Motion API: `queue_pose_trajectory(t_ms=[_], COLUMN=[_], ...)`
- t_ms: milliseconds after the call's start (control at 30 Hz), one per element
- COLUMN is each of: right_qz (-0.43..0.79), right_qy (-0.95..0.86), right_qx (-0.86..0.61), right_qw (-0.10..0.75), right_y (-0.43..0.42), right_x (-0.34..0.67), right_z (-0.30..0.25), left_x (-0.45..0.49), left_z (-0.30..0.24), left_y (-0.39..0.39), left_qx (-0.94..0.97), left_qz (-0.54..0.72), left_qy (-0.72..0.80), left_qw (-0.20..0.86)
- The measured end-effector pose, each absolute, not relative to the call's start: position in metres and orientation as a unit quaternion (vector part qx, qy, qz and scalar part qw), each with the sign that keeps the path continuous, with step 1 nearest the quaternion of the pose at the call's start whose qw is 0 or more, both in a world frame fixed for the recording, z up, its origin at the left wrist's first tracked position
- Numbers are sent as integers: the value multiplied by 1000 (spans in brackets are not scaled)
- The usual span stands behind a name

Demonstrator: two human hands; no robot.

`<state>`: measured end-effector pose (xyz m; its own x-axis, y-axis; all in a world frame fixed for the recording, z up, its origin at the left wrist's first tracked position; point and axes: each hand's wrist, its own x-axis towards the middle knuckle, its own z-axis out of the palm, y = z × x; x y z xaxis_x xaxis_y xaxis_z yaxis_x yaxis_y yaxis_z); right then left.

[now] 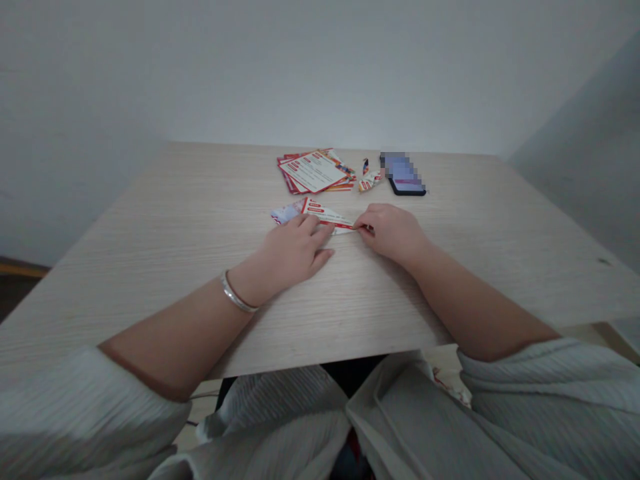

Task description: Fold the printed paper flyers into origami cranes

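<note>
Paper (327,213), partly folded and narrowing to a point on its right, lies on the pale table (175,220) beneath the left hand (295,250), whose loosely spread fingers press it flat. The right hand (393,230) pinches that right tip between thumb and fingers. Beyond them, left to right, lie printed sheets (315,171), a small folded piece (369,181) and a phone (406,179).
</note>
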<state>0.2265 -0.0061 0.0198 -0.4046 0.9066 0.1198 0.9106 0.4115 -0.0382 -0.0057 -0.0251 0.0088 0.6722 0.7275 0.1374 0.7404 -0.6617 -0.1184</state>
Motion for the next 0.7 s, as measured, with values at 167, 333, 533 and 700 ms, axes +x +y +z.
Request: queue_pose_trajectory(t_ms=[167, 333, 533, 700], right_qz=[24, 39, 69, 23], right_qy=[-832, -831, -833, -849], right_qx=[-547, -546, -535, -513], right_qw=[94, 103, 125, 123], right_y=[-1, 0, 4, -1], right_x=[230, 232, 236, 235], right_z=[15, 12, 7, 11], left_x=[-5, -6, -4, -6], left_z=[6, 4, 9, 9], left_y=[-25, -24, -26, -25], left_qx=[-921, -924, -923, -919], left_qz=[-41, -44, -25, -19], left_qy=[-382, -372, -378, -384], left_qw=[67, 69, 72, 85])
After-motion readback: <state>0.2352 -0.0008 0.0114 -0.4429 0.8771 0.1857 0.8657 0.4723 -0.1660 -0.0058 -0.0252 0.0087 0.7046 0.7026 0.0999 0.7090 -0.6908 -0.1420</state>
